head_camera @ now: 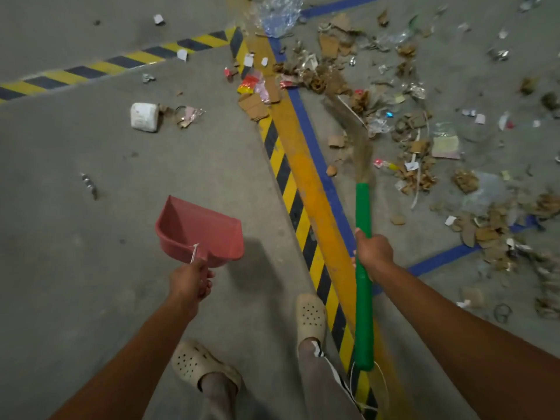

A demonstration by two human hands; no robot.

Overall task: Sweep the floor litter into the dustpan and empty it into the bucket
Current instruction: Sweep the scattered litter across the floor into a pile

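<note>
concrete floor (91,147), litter (409,131) strewn far right; left hand (189,283) grips empty dustpan (200,230), right hand (374,250) grips broom (363,237). sweeping barely begun; bucket unseen.

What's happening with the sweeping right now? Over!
Left hand grips red dustpan, empty. Right hand grips green broom, bristles in the litter pile. Bucket not in view. Nothing blocking.

1 head cam, wide-angle, aimed down: floor (75,298).
</note>
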